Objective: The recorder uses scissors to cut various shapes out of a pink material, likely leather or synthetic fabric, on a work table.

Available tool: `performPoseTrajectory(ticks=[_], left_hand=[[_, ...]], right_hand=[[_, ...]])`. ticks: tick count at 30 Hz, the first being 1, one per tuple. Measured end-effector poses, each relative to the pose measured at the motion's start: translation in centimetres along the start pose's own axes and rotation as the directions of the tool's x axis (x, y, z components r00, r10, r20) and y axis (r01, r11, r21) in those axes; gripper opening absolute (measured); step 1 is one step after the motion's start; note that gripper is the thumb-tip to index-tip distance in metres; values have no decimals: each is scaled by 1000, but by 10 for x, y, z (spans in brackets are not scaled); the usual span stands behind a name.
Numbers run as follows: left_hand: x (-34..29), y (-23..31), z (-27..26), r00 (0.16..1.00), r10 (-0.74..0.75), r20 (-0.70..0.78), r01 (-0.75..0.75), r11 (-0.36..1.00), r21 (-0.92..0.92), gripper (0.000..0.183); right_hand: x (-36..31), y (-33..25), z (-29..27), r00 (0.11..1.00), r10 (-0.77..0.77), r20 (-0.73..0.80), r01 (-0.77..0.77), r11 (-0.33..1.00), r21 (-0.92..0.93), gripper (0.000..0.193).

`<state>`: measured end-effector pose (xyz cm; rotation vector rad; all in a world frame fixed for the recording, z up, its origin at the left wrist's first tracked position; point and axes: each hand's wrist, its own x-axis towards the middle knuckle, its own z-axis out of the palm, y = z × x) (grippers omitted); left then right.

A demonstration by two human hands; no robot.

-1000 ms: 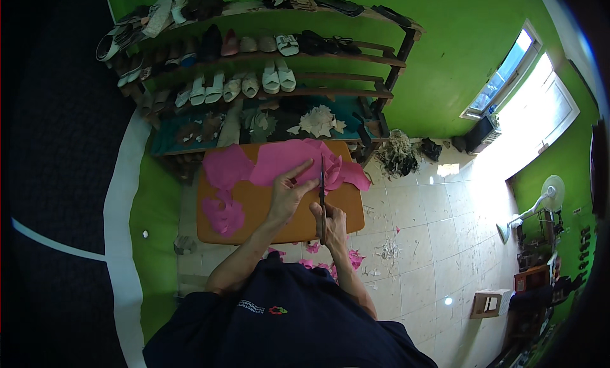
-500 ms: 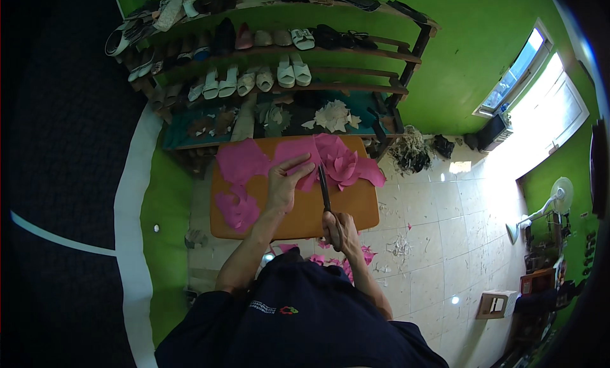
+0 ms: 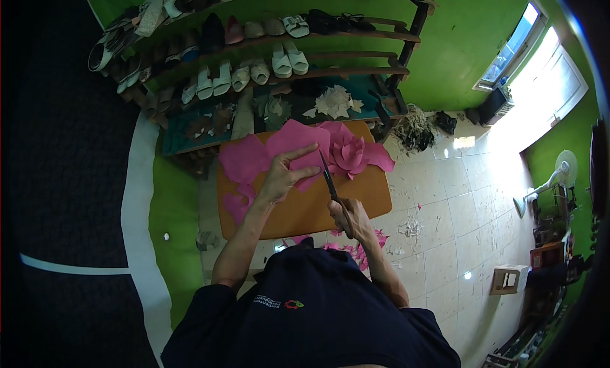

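Observation:
My left hand [image 3: 279,179] grips a pink sheet [image 3: 298,138] of thin, flexible material, its thumb and forefinger stretched across it toward the right edge. In my right hand [image 3: 357,219] is a pair of dark scissors [image 3: 332,187], their blades pointing away from me at that edge, close to my left fingertips. Whether the blades touch the sheet I cannot tell. Just right of them lies a heap of cut pink pieces [image 3: 348,153]. More pink sheet [image 3: 243,160] with curved cut-outs lies left of my hand. All this is over a brown-orange table [image 3: 298,217].
Beyond the table stands a wooden rack [image 3: 356,71] with several sandals and shoes. Its lower shelf holds pale scraps [image 3: 335,102]. Pink offcuts [image 3: 381,238] lie on the tiled floor [image 3: 432,209] near me. A white fan [image 3: 564,169] stands at the right.
The whole view has shifted slightly. The pink sheet in my left hand now reaches farther up and left. The scissors have turned a little, and my right hand has moved slightly right.

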<state>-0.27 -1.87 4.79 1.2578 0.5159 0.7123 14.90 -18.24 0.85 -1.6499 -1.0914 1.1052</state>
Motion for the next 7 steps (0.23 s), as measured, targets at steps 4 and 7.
performPoseTrajectory(ticks=[4, 7], left_hand=[[6, -4, -8, 999, -39, 12, 40, 998, -49, 57], [8, -3, -10, 999, -32, 15, 33, 999, -37, 57]], right_hand=[[9, 6, 7, 999, 8, -35, -7, 1000, 11, 73], [12, 12, 10, 999, 8, -46, -8, 1000, -11, 69]])
